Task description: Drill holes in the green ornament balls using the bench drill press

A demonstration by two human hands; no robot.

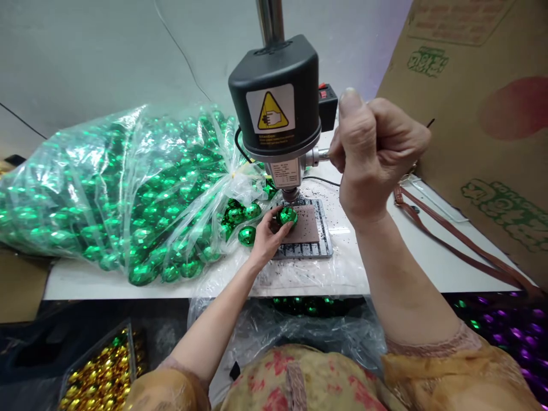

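A small bench drill press (274,97) with a black head stands at the middle of the table. My left hand (269,235) pinches a shiny green faceted ball (287,216) between thumb and fingers. That ball sits right under the chuck (290,194), over the brown board (306,225) on the slotted metal base (326,245). Whether the drill bit touches the ball is hidden. To the right of the head, my right hand (377,148) is closed in a fist on the drill press handle (322,155). Loose green balls (247,235) lie just left of my left hand.
A big clear bag (107,188) full of green balls fills the left of the table. Cardboard boxes (462,114) and a brown strap (454,237) are at right. Gold balls (100,371) and purple balls (509,331) lie below the table's front edge. Dark shavings dot the tabletop.
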